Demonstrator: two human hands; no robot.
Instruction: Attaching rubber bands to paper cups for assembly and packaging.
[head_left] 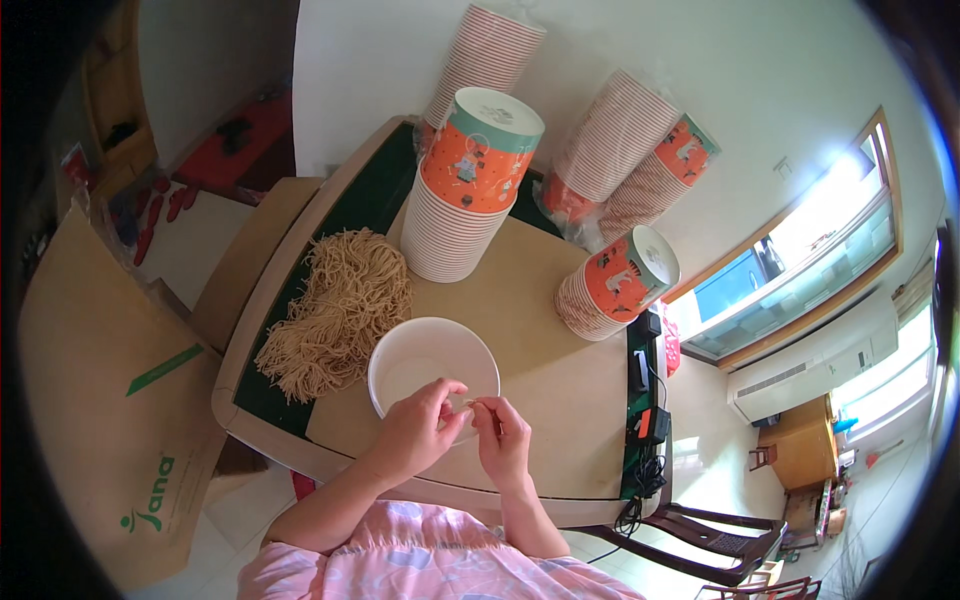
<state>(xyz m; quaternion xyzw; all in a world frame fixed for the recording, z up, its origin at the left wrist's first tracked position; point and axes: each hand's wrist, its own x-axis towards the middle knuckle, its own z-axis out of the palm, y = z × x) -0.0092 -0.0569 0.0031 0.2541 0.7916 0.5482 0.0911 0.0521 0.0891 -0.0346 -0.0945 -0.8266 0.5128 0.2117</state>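
Note:
My left hand [425,425] and my right hand [502,440] meet over the near right side of an open white paper bucket [425,345]. Both are closed in a pinch, fingertips almost touching. A small pale bit shows between them, too small to make out. Behind and left of the bucket lies a tangled heap of beige cords [345,310]. A tall stack of upside-down paper buckets [458,225], orange and teal on top, rises just beyond the heap. To the right stands a shorter similar stack [605,290].
Against the white wall are more bucket stacks in clear plastic [610,140]. Black adapters and cables [645,470] line the table's right edge. A large cardboard box [120,400] stands at left, and a dark chair [710,540] at lower right.

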